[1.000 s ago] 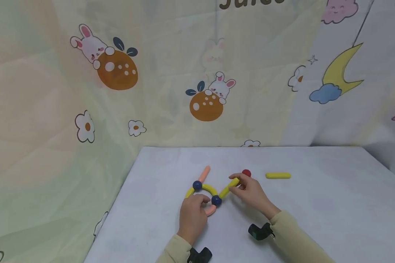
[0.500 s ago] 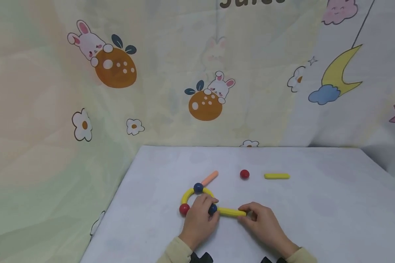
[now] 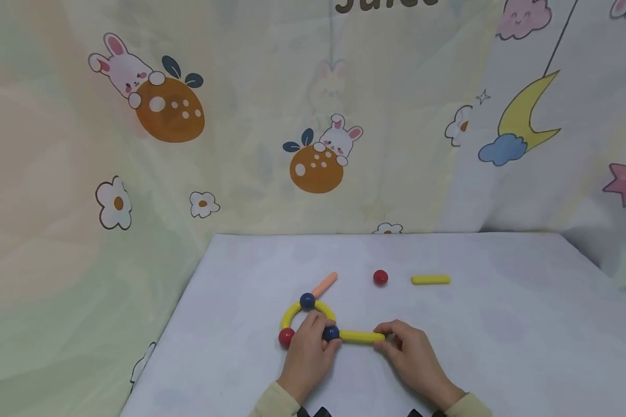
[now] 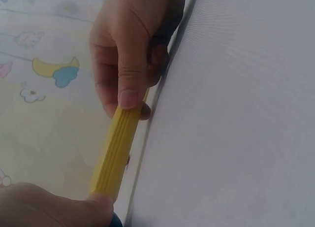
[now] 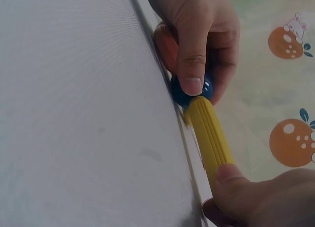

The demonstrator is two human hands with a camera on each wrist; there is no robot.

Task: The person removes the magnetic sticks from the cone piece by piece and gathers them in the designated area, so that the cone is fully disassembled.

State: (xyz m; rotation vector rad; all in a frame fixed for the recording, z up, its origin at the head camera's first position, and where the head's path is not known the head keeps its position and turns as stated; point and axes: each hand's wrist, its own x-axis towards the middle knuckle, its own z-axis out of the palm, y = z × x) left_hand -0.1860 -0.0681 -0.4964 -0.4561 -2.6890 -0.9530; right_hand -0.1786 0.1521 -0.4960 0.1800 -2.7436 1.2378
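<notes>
On the white table, my left hand (image 3: 309,350) pinches a blue ball (image 3: 331,333) between thumb and fingers. A straight yellow stick (image 3: 361,336) runs right from that ball, and my right hand (image 3: 412,354) pinches its far end. The ball belongs to a ring with curved yellow sticks (image 3: 288,316), a second blue ball (image 3: 307,300) and a red ball (image 3: 286,337). A salmon-coloured stick (image 3: 325,284) points away from the second blue ball. In the right wrist view a curved salmon piece (image 5: 167,47) shows behind my left thumb; in the head view the left hand hides it.
Beyond the hands lie a loose red ball (image 3: 380,277) and a loose straight yellow stick (image 3: 430,280). A printed cloth (image 3: 250,116) hangs behind the table's (image 3: 501,347) far edge.
The yellow stick has swung from slanting up and away to lying level rightward, and my right hand came nearer with it. My left hand has shifted onto the blue ball, uncovering the ring's red ball.
</notes>
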